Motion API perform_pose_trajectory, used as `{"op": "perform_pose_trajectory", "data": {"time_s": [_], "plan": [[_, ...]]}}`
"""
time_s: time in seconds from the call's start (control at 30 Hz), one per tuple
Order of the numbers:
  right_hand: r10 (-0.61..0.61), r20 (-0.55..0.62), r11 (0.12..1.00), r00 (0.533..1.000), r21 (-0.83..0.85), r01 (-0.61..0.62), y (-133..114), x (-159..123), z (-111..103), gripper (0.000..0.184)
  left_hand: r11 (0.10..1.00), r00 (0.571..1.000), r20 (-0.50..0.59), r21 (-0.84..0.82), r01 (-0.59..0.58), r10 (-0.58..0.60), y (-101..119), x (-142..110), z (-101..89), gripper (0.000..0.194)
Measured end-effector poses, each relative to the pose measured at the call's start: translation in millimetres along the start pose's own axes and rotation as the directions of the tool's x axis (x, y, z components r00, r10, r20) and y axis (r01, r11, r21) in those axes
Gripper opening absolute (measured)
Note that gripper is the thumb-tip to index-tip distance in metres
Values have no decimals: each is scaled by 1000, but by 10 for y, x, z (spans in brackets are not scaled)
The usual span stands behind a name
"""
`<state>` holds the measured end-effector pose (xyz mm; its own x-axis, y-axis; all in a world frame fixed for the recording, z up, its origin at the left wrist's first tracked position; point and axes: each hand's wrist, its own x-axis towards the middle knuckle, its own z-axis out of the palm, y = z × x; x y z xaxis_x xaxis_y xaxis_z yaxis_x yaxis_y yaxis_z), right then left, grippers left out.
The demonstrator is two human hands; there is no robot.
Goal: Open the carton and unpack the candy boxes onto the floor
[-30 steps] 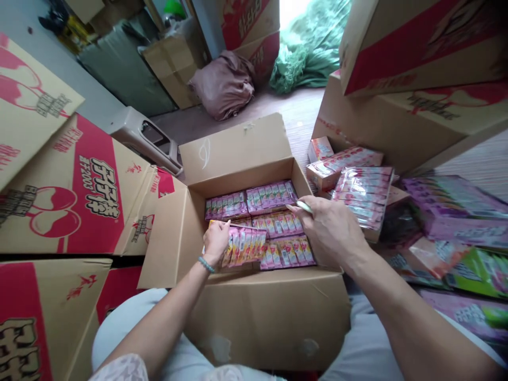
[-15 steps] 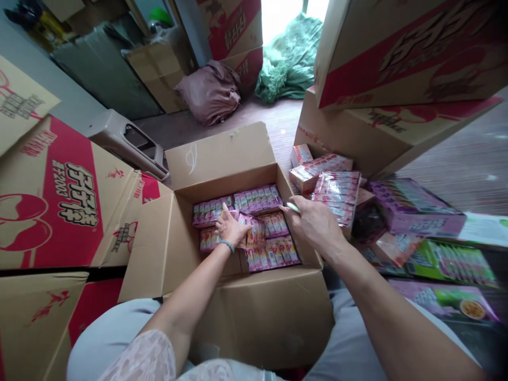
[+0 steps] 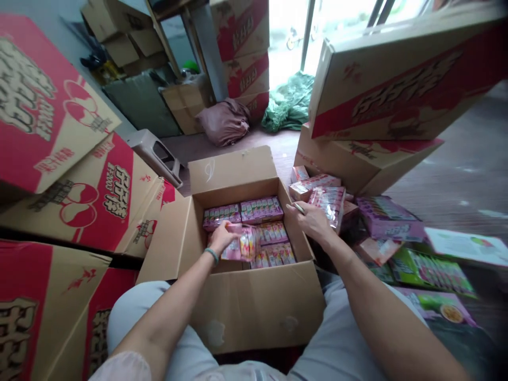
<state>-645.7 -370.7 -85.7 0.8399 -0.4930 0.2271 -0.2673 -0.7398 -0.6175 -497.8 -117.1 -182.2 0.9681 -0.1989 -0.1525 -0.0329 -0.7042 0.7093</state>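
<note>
An opened cardboard box (image 3: 232,312) stands between my knees, its flaps folded out. Inside lie several pink and purple packs of candy (image 3: 262,209) in rows. My left hand (image 3: 223,238), a bracelet at its wrist, grips a pink candy pack (image 3: 246,243) held tilted above the near left part of the box. At the box's right wall, my right hand (image 3: 313,219) is closed around a slim pale-green thing (image 3: 299,208), perhaps a cutter or a pen; most of it is hidden in the fingers. Just beyond that hand lies a clear-wrapped pink pack (image 3: 328,203).
Large red and tan cartons (image 3: 115,196) are stacked at my left, others (image 3: 381,95) at the right. Purple (image 3: 389,219) and green (image 3: 432,272) candy packs lie on the floor at right. A plastic stool (image 3: 156,156), a brown sack (image 3: 224,121) and green netting (image 3: 289,103) are farther back.
My left hand has lifted the pink candy pack from among the others and drawn it a little toward me. My right hand stays by the right wall. The camera view has tilted up.
</note>
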Motion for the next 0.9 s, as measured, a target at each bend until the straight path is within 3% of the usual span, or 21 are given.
{"op": "perform_pose_trajectory", "data": {"time_s": [0.2,0.33,0.4,0.57,0.7,0.8,0.9], "plan": [[-37,-40,998,999,-44,35,33,-60,7,36,985,999,-32,169,-37,44,7,-248,265,63],[-11,-11,993,1000,-117,10,76,-78,3,38,948,999,-32,316,-17,29,95,-248,435,106],[-22,17,983,1000,-184,25,55,-55,2,36,943,999,-45,332,31,-17,185,-187,473,113],[-72,50,958,996,-276,83,-15,47,0,31,976,993,-62,186,115,-105,354,107,405,90],[-94,32,967,995,-233,99,-14,68,-12,31,984,983,-67,47,172,-169,302,290,217,77],[-83,-17,989,996,-122,81,-2,29,-23,37,971,979,-57,-155,183,-194,262,287,44,75],[-40,-16,999,999,12,40,-10,-32,-58,45,912,984,-8,-377,161,-178,307,100,-172,71]]}}
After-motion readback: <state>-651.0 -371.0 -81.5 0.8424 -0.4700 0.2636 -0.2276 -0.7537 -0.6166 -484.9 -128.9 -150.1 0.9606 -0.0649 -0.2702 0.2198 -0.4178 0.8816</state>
